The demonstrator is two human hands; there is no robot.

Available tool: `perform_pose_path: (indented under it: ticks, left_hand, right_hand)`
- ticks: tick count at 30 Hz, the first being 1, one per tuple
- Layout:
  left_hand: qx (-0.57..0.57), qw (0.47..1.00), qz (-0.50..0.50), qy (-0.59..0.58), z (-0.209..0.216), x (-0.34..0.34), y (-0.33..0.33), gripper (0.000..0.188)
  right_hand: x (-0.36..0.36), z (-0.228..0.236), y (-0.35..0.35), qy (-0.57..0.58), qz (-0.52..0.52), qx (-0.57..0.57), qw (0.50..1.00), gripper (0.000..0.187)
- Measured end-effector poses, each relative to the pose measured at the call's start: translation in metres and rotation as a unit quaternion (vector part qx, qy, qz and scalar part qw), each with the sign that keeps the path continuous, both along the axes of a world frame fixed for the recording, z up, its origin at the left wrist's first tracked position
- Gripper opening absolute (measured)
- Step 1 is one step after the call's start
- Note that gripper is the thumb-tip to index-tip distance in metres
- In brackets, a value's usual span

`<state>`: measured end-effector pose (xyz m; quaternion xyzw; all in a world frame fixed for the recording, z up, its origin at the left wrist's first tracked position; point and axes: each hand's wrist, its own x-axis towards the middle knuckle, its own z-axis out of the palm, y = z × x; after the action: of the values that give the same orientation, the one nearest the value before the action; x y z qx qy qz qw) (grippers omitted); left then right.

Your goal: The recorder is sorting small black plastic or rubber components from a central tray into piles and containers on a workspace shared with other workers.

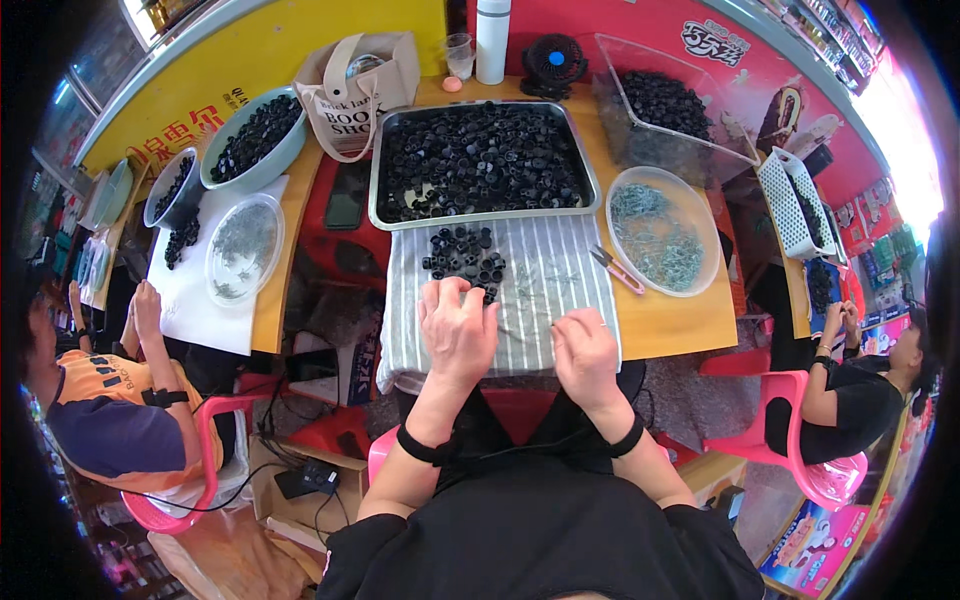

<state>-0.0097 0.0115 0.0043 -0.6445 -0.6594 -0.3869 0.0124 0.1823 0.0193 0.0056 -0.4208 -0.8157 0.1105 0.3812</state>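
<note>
My left hand is at the near edge of a small pile of black plastic caps on a grey-and-white striped cloth. Its fingers are curled down against the pile, and whatever they hold is hidden. My right hand is over the cloth's right side, thumb and fingers pinched together; anything between them is too small to make out. A few thin metal pins lie on the cloth beyond it. Behind the cloth stands a metal tray full of similar black caps.
Right of the cloth are pink-handled snips and a clear round tub of metal pins. A clear bin of black parts, a fan, a white bottle and a tote bag stand behind. People sit at both sides.
</note>
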Motion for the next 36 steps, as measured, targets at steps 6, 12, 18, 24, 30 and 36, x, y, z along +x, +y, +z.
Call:
perform_pose_path:
  ticks: [6, 12, 18, 24, 30, 36]
  left_hand:
    - [-0.014, 1.0, 0.011, 0.013, -0.007, 0.001, 0.005, 0.02]
    - [0.044, 0.997, -0.062, -0.029, 0.003, 0.008, -0.001, 0.015]
    - [0.026, 0.989, -0.141, -0.021, -0.011, 0.019, -0.01, 0.015]
    - [-0.017, 0.988, -0.151, -0.017, -0.014, 0.023, -0.011, 0.02]
    - [-0.016, 0.992, -0.124, -0.031, -0.01, 0.023, -0.01, 0.023]
    - [-0.029, 0.989, -0.142, 0.01, -0.018, 0.031, -0.005, 0.024]
  right_hand:
    - [0.029, 0.005, 0.016, 0.139, -0.052, -0.147, 0.978, 0.007]
    - [0.025, 0.007, 0.051, -0.001, -0.036, -0.04, 0.999, 0.007]
    - [0.016, -0.006, 0.062, -0.082, -0.027, -0.084, 0.993, 0.012]
    - [0.013, -0.009, 0.063, -0.168, -0.04, -0.045, 0.984, 0.005]
    - [0.011, -0.011, 0.063, -0.223, -0.037, 0.004, 0.974, 0.006]
    - [0.017, -0.009, 0.06, -0.093, -0.029, -0.102, 0.99, 0.004]
